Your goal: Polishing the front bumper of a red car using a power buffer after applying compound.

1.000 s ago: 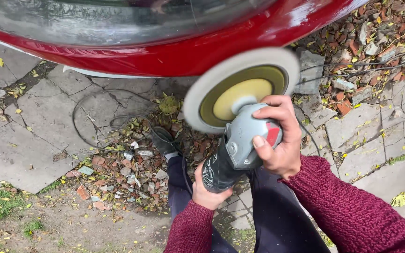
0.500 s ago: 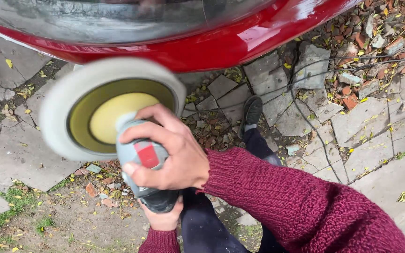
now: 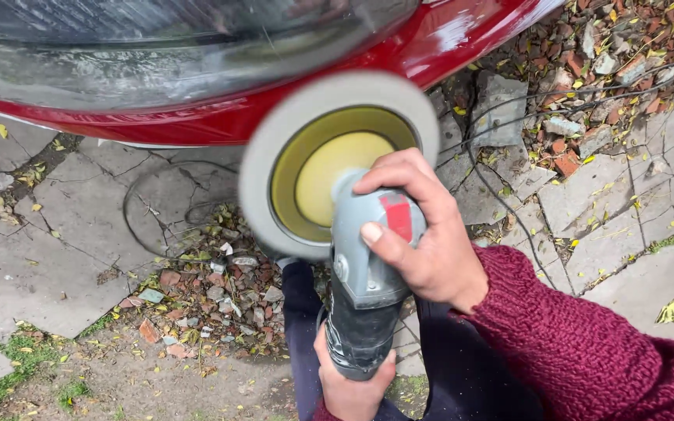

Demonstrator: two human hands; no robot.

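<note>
A grey power polisher (image 3: 364,273) with a round white pad and yellow backing (image 3: 329,168) is held up against the lower red edge of a car (image 3: 220,117) below its clear headlight (image 3: 157,39). My right hand (image 3: 423,234), in a dark red knitted sleeve, grips the polisher's head from above. My left hand (image 3: 352,386) holds the dark rear handle from below. The pad looks blurred.
Cracked grey paving slabs (image 3: 64,257) lie under the car. Rubble, broken brick and dry leaves (image 3: 212,288) gather by my dark trousers (image 3: 306,327) and at the top right (image 3: 587,54). A thin cable (image 3: 509,101) runs across the stones.
The polisher swung left along the car's edge, then back toward the middle. Both hands kept their grip throughout.
</note>
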